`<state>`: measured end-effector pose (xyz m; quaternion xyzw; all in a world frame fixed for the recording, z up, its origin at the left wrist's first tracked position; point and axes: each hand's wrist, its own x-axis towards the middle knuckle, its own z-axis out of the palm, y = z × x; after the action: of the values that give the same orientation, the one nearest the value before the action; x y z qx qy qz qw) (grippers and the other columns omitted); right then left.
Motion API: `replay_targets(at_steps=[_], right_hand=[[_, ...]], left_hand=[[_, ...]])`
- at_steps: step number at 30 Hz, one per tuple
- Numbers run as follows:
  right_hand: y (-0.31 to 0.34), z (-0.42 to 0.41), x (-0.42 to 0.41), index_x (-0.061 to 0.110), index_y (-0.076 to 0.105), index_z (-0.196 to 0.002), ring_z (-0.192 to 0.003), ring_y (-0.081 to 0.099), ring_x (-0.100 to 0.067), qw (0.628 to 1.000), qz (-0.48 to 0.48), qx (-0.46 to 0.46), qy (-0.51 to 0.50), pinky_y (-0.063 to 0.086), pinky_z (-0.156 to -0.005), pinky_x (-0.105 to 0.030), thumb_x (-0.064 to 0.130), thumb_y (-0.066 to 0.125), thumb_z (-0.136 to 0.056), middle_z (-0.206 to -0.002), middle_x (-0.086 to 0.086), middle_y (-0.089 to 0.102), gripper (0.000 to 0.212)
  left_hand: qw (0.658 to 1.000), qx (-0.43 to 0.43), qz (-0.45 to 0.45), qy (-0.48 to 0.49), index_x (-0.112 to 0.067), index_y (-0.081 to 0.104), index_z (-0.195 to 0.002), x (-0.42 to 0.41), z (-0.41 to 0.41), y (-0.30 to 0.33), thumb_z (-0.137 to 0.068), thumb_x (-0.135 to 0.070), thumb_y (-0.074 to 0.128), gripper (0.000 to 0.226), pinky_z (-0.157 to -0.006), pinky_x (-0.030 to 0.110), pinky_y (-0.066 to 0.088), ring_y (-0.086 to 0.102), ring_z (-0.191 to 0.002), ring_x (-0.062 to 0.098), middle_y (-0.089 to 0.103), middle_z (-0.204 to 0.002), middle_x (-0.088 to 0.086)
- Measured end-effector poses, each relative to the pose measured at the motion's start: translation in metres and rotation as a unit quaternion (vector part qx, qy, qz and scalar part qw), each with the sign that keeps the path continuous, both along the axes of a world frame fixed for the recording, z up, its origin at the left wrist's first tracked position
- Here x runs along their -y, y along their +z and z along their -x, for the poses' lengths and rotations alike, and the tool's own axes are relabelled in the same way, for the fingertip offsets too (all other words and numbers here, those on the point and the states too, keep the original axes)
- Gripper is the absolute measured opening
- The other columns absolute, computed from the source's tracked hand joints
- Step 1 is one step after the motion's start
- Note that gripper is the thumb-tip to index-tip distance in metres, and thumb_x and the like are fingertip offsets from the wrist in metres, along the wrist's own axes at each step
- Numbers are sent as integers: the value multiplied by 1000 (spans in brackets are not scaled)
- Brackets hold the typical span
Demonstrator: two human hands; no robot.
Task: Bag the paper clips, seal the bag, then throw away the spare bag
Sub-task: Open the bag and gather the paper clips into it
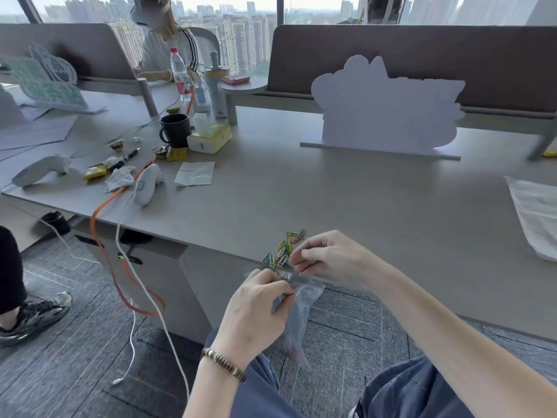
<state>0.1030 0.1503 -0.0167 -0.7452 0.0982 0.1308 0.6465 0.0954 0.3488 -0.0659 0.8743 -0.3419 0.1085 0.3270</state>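
Clear bag (298,315) pinched at mouth by L hand (256,309) and R hand (328,260), hung below desk edge (211,236); paper clips (283,250) heaped just beyond R fingertips (297,260), nearer R.

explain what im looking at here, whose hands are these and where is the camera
There is no machine here. The one picture comes from a camera worn on a person's head, looking down at their own bare hands. The left hand and right hand both pinch the top of a clear bag that hangs below the desk edge. A small pile of coloured clips lies at that edge, not yet bagged. Further left are a black mug, a tissue box and other clutter.
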Motion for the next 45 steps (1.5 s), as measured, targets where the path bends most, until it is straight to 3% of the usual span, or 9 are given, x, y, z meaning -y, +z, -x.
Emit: replay_targets(at_steps=[2, 5, 10, 21, 28, 31, 35, 40, 45], right_hand=[[3, -5, 6, -14, 70, -103, -86, 66, -22, 999, -9, 13, -44, 58, -86, -36, -3, 51, -99, -91, -18, 73, 23], [0, -25, 14, -4, 73, -100, -86, 67, -20, 987, 98, 56, -116, 58, -96, -42, -1, 50, -98, -98, -17, 75, 23], [-8, -55, 9, 3, 74, -104, -90, 66, -18, 977, 177, 54, -109, 57, -97, -39, 0, 48, -98, -112, -21, 74, 27], [-7, -36, -15, -7, 73, -108, -99, 68, -19, 996, 87, 29, 24, 59, -90, -25, -9, 44, -97, -112, -19, 74, 30], [-12, -22, -16, -8, 74, -105, -96, 70, -18, 997, 27, 33, 61, 57, -97, -32, -4, 48, -98, -112, -22, 75, 27], [-13, -25, -11, -10, 73, -102, -92, 66, -19, 999, 1, 46, 2, 55, -92, -34, -5, 48, -98, -102, -21, 74, 26], [-15, -38, -7, 0, 75, -104, -91, 65, -18, 990, 109, 81, -49, 57, -87, -30, -4, 48, -97, -93, -5, 72, 28], [-17, -49, -18, 9, 76, -111, -104, 70, -29, 970, 219, 106, 25, 55, -97, -36, 0, 51, -95, -107, -4, 75, 30], [-12, -47, -24, 15, 78, -109, -100, 69, -12, 959, 242, 112, 92, 52, -94, -24, -2, 52, -92, -107, 0, 77, 35]], left_hand=[[1000, -1, 3, 1, -23, 72, -76, -1, 0, 0, -81, -15, 74, 9, -62, 30, 52, 54, -77, 12, 61, -79, -10], [1000, -3, 2, 7, -23, 73, -76, -3, 0, -1, -81, -16, 75, 9, -61, 27, 51, 54, -76, 11, 61, -79, -11], [1000, -11, 3, 9, -24, 72, -76, -6, 0, -2, -82, -20, 73, 8, -63, 29, 51, 54, -79, 11, 60, -80, -12], [1000, -7, 3, 23, -22, 72, -76, -13, -5, -3, -82, -19, 73, 7, -65, 33, 52, 55, -80, 12, 61, -81, -10], [1000, -8, 1, 26, -23, 74, -77, -15, -9, -4, -82, -17, 75, 8, -65, 31, 51, 54, -80, 12, 61, -80, -11], [1000, -7, 3, 27, -23, 74, -77, -14, -9, -3, -82, -17, 75, 8, -63, 31, 52, 54, -79, 11, 61, -80, -11], [1000, -10, 4, 27, -23, 73, -77, -14, -8, -4, -83, -19, 74, 7, -64, 32, 52, 55, -79, 11, 62, -80, -12], [1000, -13, 6, 24, -22, 71, -76, -13, -9, -5, -83, -18, 72, 9, -66, 36, 52, 55, -80, 13, 61, -80, -10], [1000, -8, 7, 26, -22, 71, -76, -14, -11, -5, -83, -19, 72, 8, -65, 37, 53, 55, -80, 14, 61, -80, -10]])
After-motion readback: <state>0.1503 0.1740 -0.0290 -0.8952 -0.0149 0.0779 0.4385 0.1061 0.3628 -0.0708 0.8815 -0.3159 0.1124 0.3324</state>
